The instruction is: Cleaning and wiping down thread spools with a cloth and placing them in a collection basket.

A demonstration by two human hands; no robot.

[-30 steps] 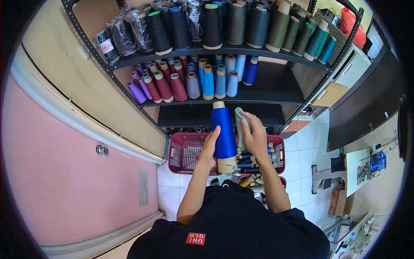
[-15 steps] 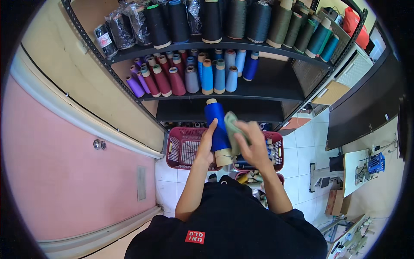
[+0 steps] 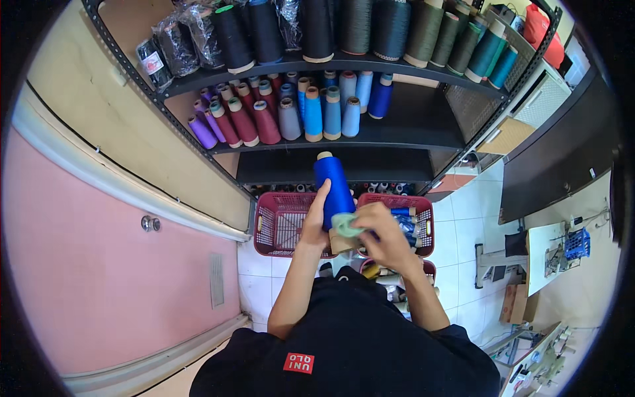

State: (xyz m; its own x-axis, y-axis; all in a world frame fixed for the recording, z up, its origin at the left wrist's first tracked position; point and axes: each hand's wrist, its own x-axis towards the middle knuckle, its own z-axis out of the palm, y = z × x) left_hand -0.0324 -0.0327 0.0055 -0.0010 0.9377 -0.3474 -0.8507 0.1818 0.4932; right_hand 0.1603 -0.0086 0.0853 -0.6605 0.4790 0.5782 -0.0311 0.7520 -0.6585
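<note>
Blue thread on a tall cone [image 3: 335, 188] stands upright in my left hand [image 3: 315, 225], whose fingers wrap its lower left side, thumb up along the thread. My right hand [image 3: 380, 237] is clenched around a pale green cloth [image 3: 345, 225], pressed against the cone's lower right, just above its bare cardboard base. I think the cloth is a folded rag, though it is too small here to be sure.

Below the cone, on the white tiled floor [image 3: 456, 245], sit two red baskets side by side: the left basket [image 3: 281, 225] shows mostly bare mesh, and the right basket [image 3: 413, 221] holds a jumble of spools under my right hand.

Beyond them rises a dark metal rack [image 3: 423, 126]. Its middle shelf carries purple, maroon, grey and blue cones along the left and centre; the top shelf carries black, grey-green and teal cones along its front edge. A pink wall [image 3: 99, 291] runs along my left.
</note>
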